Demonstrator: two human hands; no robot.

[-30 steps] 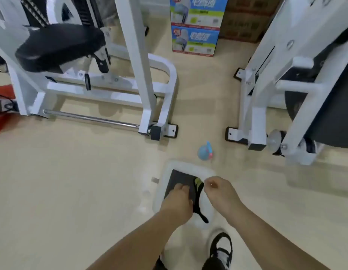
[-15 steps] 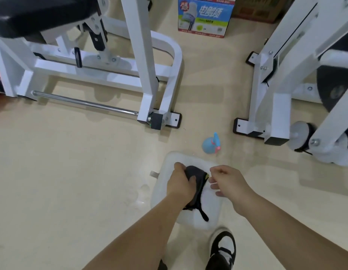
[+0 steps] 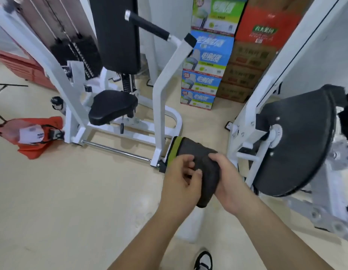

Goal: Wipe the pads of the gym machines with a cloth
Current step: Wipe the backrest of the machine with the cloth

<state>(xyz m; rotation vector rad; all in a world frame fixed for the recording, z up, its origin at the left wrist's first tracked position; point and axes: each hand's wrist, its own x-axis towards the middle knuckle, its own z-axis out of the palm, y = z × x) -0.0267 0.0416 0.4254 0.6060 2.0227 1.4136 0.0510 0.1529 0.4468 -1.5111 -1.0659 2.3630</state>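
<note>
A dark grey cloth (image 3: 192, 151) with a green edge is folded between both hands in front of me. My left hand (image 3: 181, 180) grips its near left side with curled fingers. My right hand (image 3: 227, 180) holds its right side, fingers wrapped round it. A black seat pad (image 3: 112, 106) and a tall black back pad (image 3: 116, 34) belong to the white machine at centre left, beyond the hands. To the right stands a second white machine with a large round black pad or disc (image 3: 298, 145).
Stacked cardboard boxes (image 3: 206, 61) stand at the back centre. An orange bag (image 3: 30, 135) lies on the floor at left. A chrome bar (image 3: 114, 151) runs low along the left machine's base. My shoe (image 3: 203, 260) shows at the bottom. A pale beige floor (image 3: 71, 201) spreads out at lower left.
Both hands lifted the cloth up off the white tray on the floor. The view rose, so the back pad and boxes came into sight.
</note>
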